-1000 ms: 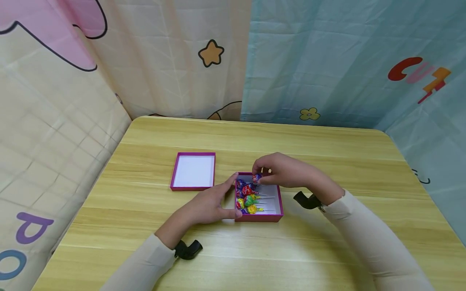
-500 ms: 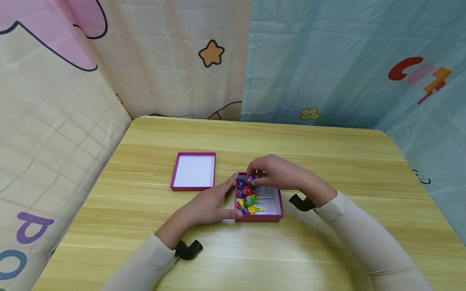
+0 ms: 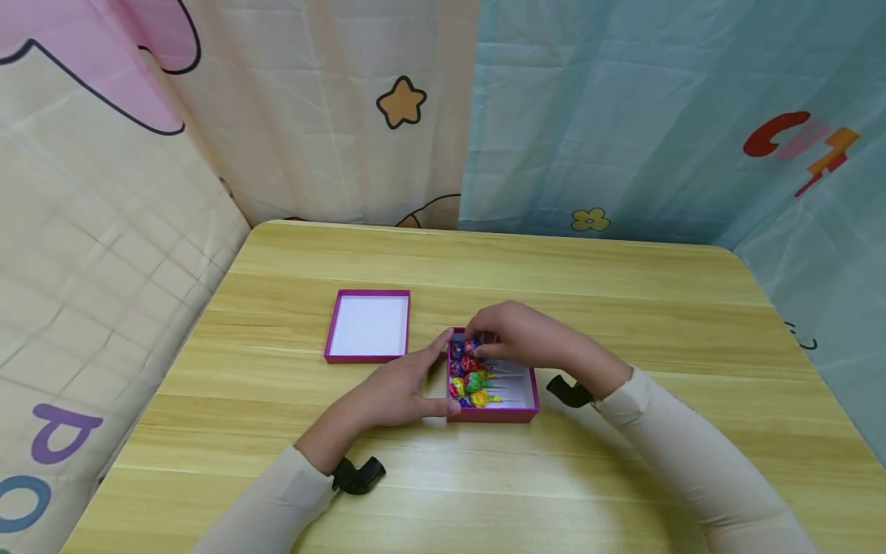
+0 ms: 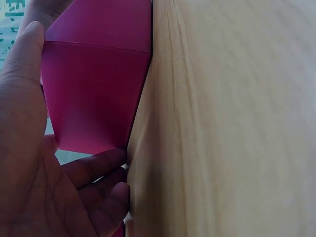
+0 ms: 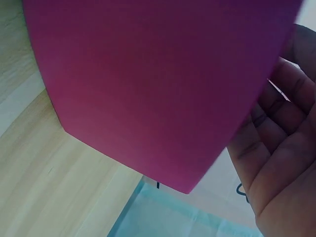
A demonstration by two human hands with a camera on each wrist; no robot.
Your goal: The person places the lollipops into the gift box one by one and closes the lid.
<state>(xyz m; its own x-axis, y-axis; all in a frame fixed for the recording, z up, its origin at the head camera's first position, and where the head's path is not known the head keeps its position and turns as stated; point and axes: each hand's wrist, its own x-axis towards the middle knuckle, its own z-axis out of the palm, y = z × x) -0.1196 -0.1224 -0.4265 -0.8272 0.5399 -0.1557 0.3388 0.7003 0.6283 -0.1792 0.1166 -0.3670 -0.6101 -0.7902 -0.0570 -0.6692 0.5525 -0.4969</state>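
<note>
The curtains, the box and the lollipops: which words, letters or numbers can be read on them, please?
"P", purple, on the cream curtain at left; below it a blue "O", cut off by the picture's edge.
Red "C" and more coloured letters on the blue curtain: too blurred to read.
Lollipop wrappers: print too small to read.
Magenta box and its lid: no text.

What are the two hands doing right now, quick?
Left hand: open, fingers resting against the left side of the magenta box.
Right hand: fingers curled at a lollipop at the box's far end, apparently pinching it.
</note>
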